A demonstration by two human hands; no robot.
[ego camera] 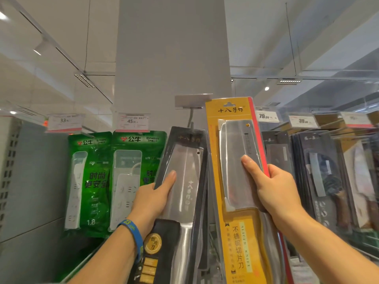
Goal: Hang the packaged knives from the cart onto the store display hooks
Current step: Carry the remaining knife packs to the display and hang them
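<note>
My right hand (274, 189) grips a yellow-carded cleaver package (231, 160) by its right edge, thumb across the blade. The package is upright, its hang hole near the top beside a blank tag holder (192, 100) on the hook arm (191, 117). My left hand (155, 199) holds a black-carded cleaver package (184, 181) by its left edge, thumb on the blister. That package tilts right, its top under the hook arm. More black packages sit behind it. I cannot tell whether either package hangs on the hook.
A grey pillar (172, 58) stands behind the hook. Green power-strip packs (92, 181) hang at left under price tags (133, 121). Dark knife packages (320, 177) hang on hooks at right under more price tags (266, 116). A grey perforated upright (8, 171) is far left.
</note>
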